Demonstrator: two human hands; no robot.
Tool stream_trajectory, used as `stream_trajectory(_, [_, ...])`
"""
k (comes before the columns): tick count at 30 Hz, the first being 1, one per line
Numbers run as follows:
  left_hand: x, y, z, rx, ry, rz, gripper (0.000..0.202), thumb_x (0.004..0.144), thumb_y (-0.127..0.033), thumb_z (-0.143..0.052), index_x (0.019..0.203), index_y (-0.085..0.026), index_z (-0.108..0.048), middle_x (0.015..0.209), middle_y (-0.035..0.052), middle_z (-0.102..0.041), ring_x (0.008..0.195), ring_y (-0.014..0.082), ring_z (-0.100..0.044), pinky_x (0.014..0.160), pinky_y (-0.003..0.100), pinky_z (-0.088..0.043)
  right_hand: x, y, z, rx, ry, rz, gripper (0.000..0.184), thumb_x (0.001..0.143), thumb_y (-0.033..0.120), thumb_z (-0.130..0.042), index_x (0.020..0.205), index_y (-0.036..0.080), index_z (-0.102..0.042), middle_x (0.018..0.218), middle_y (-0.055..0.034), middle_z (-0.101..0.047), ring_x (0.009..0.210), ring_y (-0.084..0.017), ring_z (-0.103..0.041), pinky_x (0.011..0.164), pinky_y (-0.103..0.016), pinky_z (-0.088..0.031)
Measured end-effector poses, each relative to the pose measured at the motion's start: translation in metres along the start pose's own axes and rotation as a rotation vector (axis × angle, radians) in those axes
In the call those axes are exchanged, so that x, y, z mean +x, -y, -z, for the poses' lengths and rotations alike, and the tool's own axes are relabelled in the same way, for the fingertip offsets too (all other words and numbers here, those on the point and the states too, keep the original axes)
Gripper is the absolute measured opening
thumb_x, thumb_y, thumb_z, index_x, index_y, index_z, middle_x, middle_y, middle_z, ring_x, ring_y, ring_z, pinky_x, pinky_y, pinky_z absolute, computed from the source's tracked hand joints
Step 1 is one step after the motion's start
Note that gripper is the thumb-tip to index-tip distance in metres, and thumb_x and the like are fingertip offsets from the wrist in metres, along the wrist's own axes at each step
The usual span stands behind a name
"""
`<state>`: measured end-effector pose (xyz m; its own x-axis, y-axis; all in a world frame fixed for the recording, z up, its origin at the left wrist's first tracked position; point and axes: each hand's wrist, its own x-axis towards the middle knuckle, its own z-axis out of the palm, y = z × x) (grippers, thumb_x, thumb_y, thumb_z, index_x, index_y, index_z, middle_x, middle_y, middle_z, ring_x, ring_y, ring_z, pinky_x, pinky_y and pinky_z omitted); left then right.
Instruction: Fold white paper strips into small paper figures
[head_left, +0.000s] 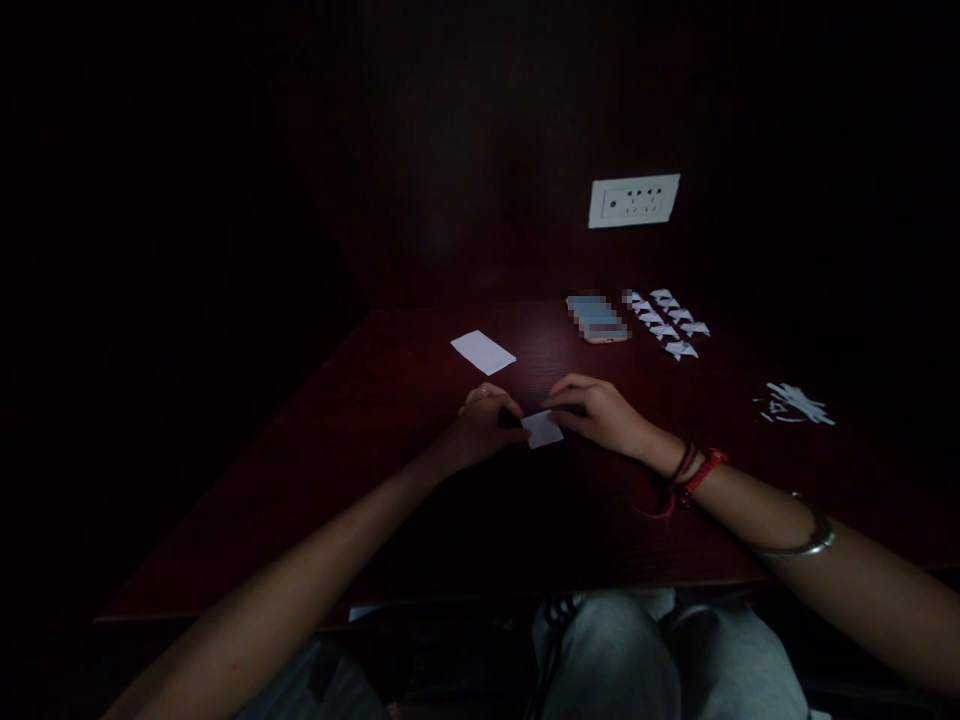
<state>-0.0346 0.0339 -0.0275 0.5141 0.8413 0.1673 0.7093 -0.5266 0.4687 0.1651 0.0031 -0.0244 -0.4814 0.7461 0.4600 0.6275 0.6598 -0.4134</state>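
A small white piece of paper (543, 429) lies low on the dark red table between my two hands. My left hand (489, 422) holds its left edge, thumb at the paper and the other fingers curled. From the other side, my right hand (598, 408) grips the upper right edge with its thumb and fingertips, its fingers arched. Exactly how the fingertips meet the paper is hard to see in the dim light. Beyond my left hand lies a larger flat white sheet of paper (484, 352), untouched.
A phone (598, 318), blurred, lies toward the back. Right of it, several small folded white paper pieces (680, 349) form two rows. Thin white paper strips (801, 403) are heaped at the right. The wall carries a socket (634, 201); the table's front edge (480, 597) is near my lap.
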Motion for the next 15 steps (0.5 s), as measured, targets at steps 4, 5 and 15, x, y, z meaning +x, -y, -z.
stream_trajectory(4, [0.000, -0.003, -0.005, -0.050, -0.040, -0.050, 0.023, 0.060, -0.031, -0.064, 0.079, -0.021, -0.056, 0.096, 0.0020, -0.045, 0.094, 0.0197, -0.042, 0.081, 0.037, -0.036, 0.001, 0.001, -0.001, -0.015, -0.004, 0.013, 0.017, 0.074, 0.020, -0.052, 0.088, 0.019, -0.063, 0.089, -0.0046, -0.056, 0.084, -0.014, -0.051, 0.077, -0.028, -0.041])
stream_trajectory(5, [-0.001, -0.005, -0.006, -0.055, -0.050, -0.069, 0.022, 0.060, -0.028, -0.064, 0.079, -0.020, -0.055, 0.096, 0.0020, -0.045, 0.094, 0.0194, -0.042, 0.081, 0.037, -0.036, 0.002, 0.002, -0.001, -0.009, 0.006, 0.015, 0.016, 0.074, 0.020, -0.052, 0.086, 0.019, -0.062, 0.087, -0.0043, -0.055, 0.083, -0.014, -0.051, 0.076, -0.028, -0.041])
stream_trajectory(15, [-0.007, -0.031, 0.009, -0.012, -0.262, -0.295, 0.009, 0.080, -0.022, -0.044, 0.078, -0.019, -0.052, 0.101, 0.0023, -0.042, 0.100, 0.0159, -0.039, 0.089, 0.033, -0.031, 0.003, 0.019, 0.010, 0.037, -0.185, 0.037, 0.009, 0.074, 0.014, -0.048, 0.074, 0.017, -0.056, 0.086, -0.0037, -0.050, 0.079, -0.013, -0.049, 0.070, -0.025, -0.040])
